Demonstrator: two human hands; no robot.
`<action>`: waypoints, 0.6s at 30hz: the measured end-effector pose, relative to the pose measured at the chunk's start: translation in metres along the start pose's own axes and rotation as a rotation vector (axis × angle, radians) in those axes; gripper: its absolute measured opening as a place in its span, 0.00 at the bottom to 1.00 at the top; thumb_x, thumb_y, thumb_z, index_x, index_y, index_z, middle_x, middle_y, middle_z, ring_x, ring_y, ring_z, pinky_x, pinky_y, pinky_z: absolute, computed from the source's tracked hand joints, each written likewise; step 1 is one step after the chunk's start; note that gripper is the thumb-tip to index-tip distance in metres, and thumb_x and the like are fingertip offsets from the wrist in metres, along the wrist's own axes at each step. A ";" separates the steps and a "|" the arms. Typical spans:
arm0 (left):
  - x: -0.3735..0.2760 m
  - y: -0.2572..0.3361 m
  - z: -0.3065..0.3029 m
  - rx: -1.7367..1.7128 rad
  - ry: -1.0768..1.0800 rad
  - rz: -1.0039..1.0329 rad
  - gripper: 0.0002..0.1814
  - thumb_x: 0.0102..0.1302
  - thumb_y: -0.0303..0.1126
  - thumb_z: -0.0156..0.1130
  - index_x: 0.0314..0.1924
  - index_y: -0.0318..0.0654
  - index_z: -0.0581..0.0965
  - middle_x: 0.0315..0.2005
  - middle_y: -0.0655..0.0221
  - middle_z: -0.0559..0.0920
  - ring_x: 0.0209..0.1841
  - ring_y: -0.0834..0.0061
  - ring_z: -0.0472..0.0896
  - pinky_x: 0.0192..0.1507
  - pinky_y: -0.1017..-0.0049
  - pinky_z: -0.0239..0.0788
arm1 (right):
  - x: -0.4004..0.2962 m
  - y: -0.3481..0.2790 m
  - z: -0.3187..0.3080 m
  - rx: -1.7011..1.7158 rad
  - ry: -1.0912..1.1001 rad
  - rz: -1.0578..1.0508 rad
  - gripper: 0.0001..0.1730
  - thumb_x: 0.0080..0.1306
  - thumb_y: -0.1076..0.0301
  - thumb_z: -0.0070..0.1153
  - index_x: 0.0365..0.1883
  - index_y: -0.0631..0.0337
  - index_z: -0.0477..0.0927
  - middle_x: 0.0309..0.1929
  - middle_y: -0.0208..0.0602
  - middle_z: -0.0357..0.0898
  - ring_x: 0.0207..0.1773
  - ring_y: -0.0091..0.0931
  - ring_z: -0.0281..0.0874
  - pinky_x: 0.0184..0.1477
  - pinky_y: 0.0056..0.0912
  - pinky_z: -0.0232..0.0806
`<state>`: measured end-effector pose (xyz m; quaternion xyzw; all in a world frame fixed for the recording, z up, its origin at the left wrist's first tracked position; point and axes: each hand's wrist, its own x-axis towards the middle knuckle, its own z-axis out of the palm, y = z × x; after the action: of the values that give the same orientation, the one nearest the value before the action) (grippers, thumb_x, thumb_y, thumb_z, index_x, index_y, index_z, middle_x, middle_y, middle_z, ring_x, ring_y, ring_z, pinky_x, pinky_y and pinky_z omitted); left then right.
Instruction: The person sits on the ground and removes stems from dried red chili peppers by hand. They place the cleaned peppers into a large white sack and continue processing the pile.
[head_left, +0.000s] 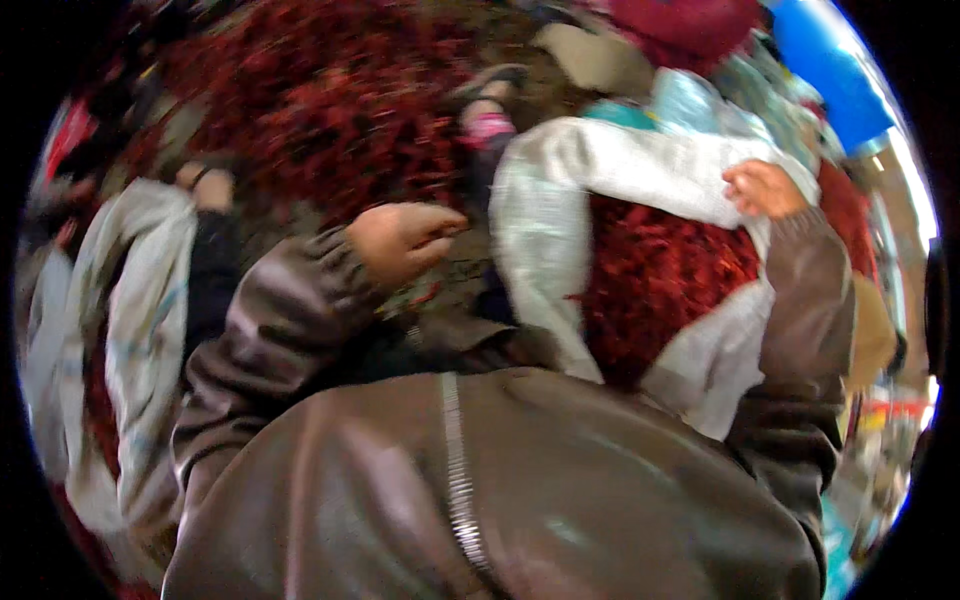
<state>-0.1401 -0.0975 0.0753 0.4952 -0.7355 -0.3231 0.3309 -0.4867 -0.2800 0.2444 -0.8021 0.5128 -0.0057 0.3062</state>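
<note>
My left hand (406, 241) hovers before my chest, its fingers bent together towards the thumb. Motion blur hides whether anything small is between them. A white woven sack (541, 225) with a thick rolled rim stands at my right, and dried red chili peppers (664, 289) fill it. My right hand (766, 189) is at the far right part of that rim with its fingers curled. Whether it grips the cloth or only rests over it is unclear. Beyond my left hand spreads a heap of loose dried red chilies (337, 97) on the ground.
My feet show as a sandalled foot (487, 101) and another bare foot (214, 187). Another pale sack (150, 292) with chilies inside stands at the left. Clear plastic bags (694, 101), a blue container (832, 75) and a dark red rounded thing (686, 26) lie at upper right.
</note>
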 end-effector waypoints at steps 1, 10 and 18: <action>-0.009 0.002 -0.004 0.024 0.032 0.001 0.12 0.48 0.29 0.47 0.35 0.35 0.68 0.27 0.61 0.73 0.30 0.71 0.72 0.31 0.77 0.62 | 0.004 -0.017 0.012 0.022 -0.045 -0.030 0.16 0.51 0.60 0.41 0.35 0.60 0.68 0.23 0.29 0.68 0.20 0.16 0.62 0.21 0.15 0.56; -0.112 -0.019 -0.048 -0.615 0.523 -0.169 0.13 0.51 0.28 0.46 0.38 0.31 0.66 0.30 0.68 0.72 0.33 0.82 0.68 0.36 0.83 0.58 | 0.056 -0.131 0.157 -0.002 -0.413 -0.460 0.17 0.50 0.61 0.43 0.35 0.64 0.68 0.23 0.28 0.67 0.25 0.16 0.63 0.26 0.16 0.58; -0.125 -0.070 -0.022 -0.720 0.471 -0.326 0.15 0.53 0.30 0.44 0.40 0.29 0.63 0.30 0.66 0.70 0.32 0.79 0.67 0.36 0.80 0.58 | 0.022 -0.072 0.054 0.062 -0.237 -0.170 0.17 0.51 0.59 0.45 0.34 0.61 0.68 0.28 0.28 0.69 0.29 0.17 0.64 0.30 0.17 0.57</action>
<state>-0.0504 -0.0041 0.0108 0.5180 -0.3935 -0.4846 0.5849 -0.4006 -0.2513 0.2299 -0.8277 0.4031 0.0472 0.3876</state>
